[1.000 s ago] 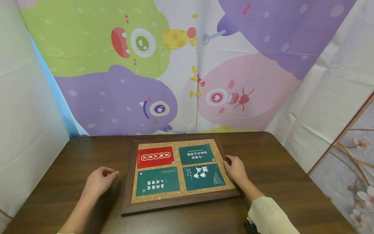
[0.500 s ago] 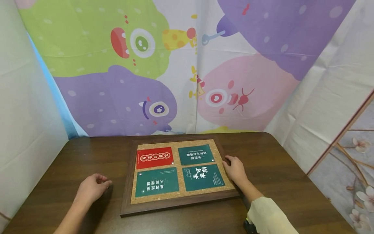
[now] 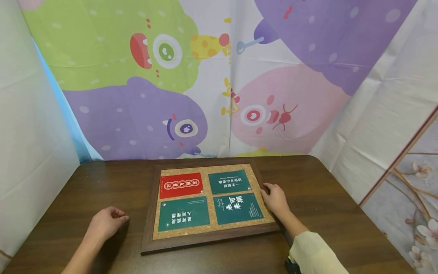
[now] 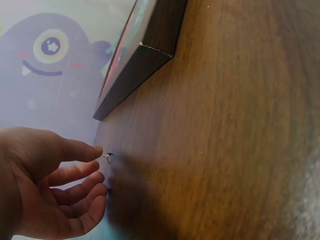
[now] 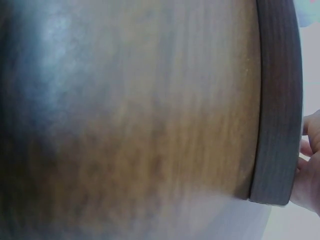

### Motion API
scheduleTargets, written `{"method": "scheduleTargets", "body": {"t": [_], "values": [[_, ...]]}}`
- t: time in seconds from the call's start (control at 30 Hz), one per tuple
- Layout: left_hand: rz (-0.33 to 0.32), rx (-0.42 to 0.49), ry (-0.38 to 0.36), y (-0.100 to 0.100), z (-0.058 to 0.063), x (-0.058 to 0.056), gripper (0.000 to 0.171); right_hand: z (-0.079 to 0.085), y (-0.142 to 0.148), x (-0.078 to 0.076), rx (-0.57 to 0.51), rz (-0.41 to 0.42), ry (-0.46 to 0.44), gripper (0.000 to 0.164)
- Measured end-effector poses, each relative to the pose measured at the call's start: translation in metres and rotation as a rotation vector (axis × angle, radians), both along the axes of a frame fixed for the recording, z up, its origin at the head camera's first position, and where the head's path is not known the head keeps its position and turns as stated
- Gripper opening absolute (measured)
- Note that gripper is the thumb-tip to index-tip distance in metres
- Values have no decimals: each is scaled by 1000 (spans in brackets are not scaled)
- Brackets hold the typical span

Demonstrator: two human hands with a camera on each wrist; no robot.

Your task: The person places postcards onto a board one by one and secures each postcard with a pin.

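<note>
A wood-framed cork board (image 3: 212,196) lies on the table, with one red card (image 3: 181,185) and three green cards (image 3: 184,214) on it. Shiny pin heads show on the cards. My right hand (image 3: 275,199) grips the board's right edge; the right wrist view shows its fingers behind the dark frame side (image 5: 280,110). Left of the board, low over the table, is my left hand (image 3: 105,223), fingers loosely bent and thumb apart from the index finger. A small shiny pin (image 4: 108,157) shows right at its thumb tip in the left wrist view.
The brown table (image 3: 328,213) reaches back to a curtain (image 3: 219,87) printed with cartoon monsters. White cloth (image 3: 34,95) hangs at the left, and a flower-patterned cloth (image 3: 414,190) at the right. A small black-and-yellow thing (image 3: 292,264) sits by the right sleeve.
My left hand has moved left and slightly nearer to me, away from the board, then almost stopped. The right hand stays at the board's edge.
</note>
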State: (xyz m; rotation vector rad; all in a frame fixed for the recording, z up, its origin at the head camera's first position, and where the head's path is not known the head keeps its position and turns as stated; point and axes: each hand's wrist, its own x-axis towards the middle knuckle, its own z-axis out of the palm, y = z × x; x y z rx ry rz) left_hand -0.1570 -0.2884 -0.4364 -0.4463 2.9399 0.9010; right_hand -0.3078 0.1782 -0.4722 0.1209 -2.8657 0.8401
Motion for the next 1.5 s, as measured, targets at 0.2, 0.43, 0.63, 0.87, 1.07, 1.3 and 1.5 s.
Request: {"method": "scheduleTargets", "body": {"t": [0.2,0.43,0.63,0.87,1.07,1.3,1.5], "values": [[-9,-12,2,0,-3,-1,22,-1,1,0,3,6,14,37],[1,-33,5,3,-5,-3,18,-1,1,-1,4,10,12,37],[12,-39,-6,3,-6,-3,16,0,0,0,-7,10,7,37],[6,-47,3,0,-5,-3,18,0,0,0,-7,15,15,37],[20,-42,10,-1,1,-2,19,-2,1,0,5,19,20,37],[16,-39,72,1,0,-1,18,-2,0,0,5,17,22,36],[-14,-40,139,1,-1,0,20,0,-1,0,7,12,15,37]]}}
